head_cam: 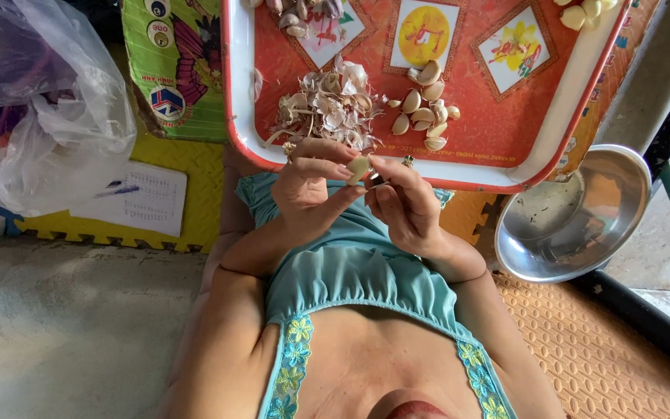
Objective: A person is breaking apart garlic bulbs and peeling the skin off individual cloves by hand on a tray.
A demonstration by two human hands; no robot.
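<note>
Both hands meet just before the red tray [505, 174]: the left hand [308, 190] pinches a garlic clove [358, 167] in closed fingers, its long axis about upright, while the right hand [405, 203] touches it from the right.

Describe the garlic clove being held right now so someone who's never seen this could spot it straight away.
Start at the big red tray with the white rim. Just below its near edge, the left hand and right hand meet. The garlic clove is the pale piece pinched between their fingertips, the only one off the tray, unlike the loose cloves lying on it.
</note>
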